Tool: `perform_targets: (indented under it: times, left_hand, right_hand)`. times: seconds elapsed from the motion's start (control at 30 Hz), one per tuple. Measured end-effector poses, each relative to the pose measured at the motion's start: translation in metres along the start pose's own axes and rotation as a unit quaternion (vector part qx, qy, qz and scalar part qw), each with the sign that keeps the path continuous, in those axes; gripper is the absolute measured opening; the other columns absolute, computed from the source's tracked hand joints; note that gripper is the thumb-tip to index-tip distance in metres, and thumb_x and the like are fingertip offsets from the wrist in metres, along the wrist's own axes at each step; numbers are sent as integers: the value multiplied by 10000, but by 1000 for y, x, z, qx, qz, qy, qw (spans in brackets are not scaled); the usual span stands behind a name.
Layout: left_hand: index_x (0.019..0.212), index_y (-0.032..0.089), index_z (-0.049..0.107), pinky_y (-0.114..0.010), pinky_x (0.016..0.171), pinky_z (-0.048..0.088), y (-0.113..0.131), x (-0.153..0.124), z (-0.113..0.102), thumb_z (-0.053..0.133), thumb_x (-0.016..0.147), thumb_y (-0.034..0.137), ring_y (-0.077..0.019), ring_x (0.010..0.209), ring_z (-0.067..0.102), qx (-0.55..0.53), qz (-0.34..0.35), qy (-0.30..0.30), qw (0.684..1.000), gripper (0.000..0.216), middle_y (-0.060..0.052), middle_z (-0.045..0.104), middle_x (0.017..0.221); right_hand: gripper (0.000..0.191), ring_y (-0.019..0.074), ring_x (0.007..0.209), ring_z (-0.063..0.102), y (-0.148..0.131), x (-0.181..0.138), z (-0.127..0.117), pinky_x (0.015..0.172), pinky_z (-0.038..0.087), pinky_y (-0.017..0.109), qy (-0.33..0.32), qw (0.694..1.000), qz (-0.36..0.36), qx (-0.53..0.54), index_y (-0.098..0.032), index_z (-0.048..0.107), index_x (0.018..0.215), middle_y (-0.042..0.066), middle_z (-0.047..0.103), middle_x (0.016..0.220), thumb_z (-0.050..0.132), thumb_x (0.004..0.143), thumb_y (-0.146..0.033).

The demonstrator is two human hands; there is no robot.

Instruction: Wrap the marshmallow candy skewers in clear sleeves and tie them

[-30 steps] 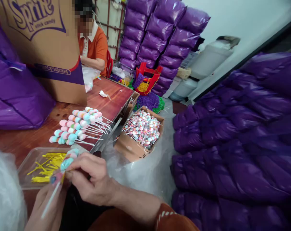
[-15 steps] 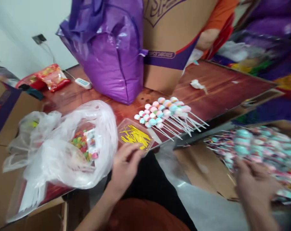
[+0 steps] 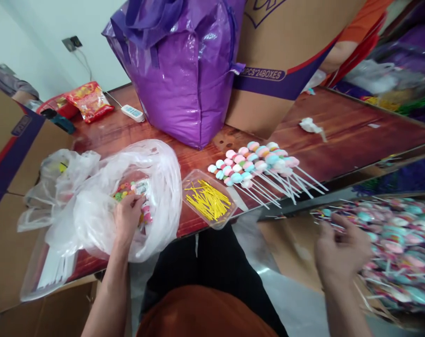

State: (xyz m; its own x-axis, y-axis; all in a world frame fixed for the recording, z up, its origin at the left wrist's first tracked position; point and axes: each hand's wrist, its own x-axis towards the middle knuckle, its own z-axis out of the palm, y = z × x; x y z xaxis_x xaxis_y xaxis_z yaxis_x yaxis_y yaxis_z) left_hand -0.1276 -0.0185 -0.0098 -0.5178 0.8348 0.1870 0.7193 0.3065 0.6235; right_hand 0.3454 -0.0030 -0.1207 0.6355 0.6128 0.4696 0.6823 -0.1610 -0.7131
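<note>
My left hand (image 3: 127, 217) reaches into a white plastic bag (image 3: 163, 187) on the wooden table (image 3: 353, 135), its curled fingers on the coloured candy packets inside. My right hand (image 3: 340, 250) hovers at the right over a box of pastel lollipops (image 3: 391, 243); its fingers are bent and blurred, and what they hold I cannot make out. A row of pastel lollipops on white sticks (image 3: 254, 164) lies on the table between the hands. Beside it sits a clear tray of yellow twist ties (image 3: 208, 200).
A large purple bag (image 3: 184, 70) and a brown cardboard carton (image 3: 289, 61) stand at the back of the table. A red snack packet (image 3: 89, 100) and a white remote (image 3: 132, 113) lie at far left. Another person's orange sleeve (image 3: 363, 18) shows behind the carton.
The view swung left from the purple sacks to the table. My left hand went from the twist-tie tray into the white bag; my right hand let go of the lollipop and moved over the box.
</note>
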Motion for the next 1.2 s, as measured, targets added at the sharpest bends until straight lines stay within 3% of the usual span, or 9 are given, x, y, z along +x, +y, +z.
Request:
perform_targets:
  times: [0.13,0.2,0.4,0.5,0.67,0.83,0.93,1.07,1.2]
  left_hand:
    - [836,180,713,-256,535,361,15,-10,-3,695,779,445,-128,532,478,-116,-32,86,989,272,9,607,634]
    - [838,182,691,-244,555,377,34,-23,-1,697,801,435,-116,555,476,-149,-2,103,983,256,14,604,670]
    - [789,189,666,-244,661,442,96,-69,20,693,845,323,-134,706,572,-272,110,25,956,148,-15,623,773]
    - [792,188,671,-242,659,460,105,-80,32,722,819,323,-137,697,580,-326,81,21,942,147,-15,618,764]
    - [801,183,632,-224,619,465,103,-81,42,751,789,375,-123,651,578,-368,2,-2,930,226,1,602,723]
    - [798,193,593,-195,534,413,110,-92,44,782,768,398,-91,559,522,-433,-54,-28,899,281,27,583,657]
    - [746,180,581,-183,489,369,113,-102,50,774,778,437,-64,490,420,-531,-129,-120,829,323,57,482,561]
    - [877,164,702,-193,575,462,116,-98,58,823,719,447,-80,644,547,-654,-257,-227,675,346,-14,644,814]
    - [722,163,667,-165,610,470,123,-86,61,887,634,207,-68,684,568,-687,-269,-162,655,241,20,643,792]
  right_hand:
    - [239,261,906,654,-96,-53,-13,803,520,429,-71,982,-108,140,-174,721,991,169,690,977,606,904,-365]
    - [145,215,886,661,-147,-75,-19,813,537,381,-173,945,-139,241,-206,712,993,98,697,961,599,913,-247]
    - [193,147,686,642,-242,-105,-6,622,544,270,-409,806,36,427,-190,705,1017,45,732,912,708,839,-265]
    - [128,165,791,674,-251,-104,-2,712,552,276,-387,807,44,444,-190,731,951,39,742,883,685,859,-265]
    - [443,192,954,677,-239,-102,-9,821,565,309,-398,812,-21,426,-221,689,1177,56,732,1111,794,747,-250]
    - [138,179,794,684,-231,-98,-5,778,571,314,-356,829,91,421,-191,744,879,41,751,852,631,882,-270]
    - [148,176,732,656,-227,-92,0,726,560,307,-332,831,147,422,-173,721,821,35,719,781,664,847,-307]
    - [126,163,723,628,-222,-86,0,713,529,289,-346,819,142,435,-175,713,794,24,699,764,669,827,-288]
    - [175,137,649,533,-219,-86,-3,632,471,259,-344,834,119,415,-179,643,738,-1,609,683,642,849,-313]
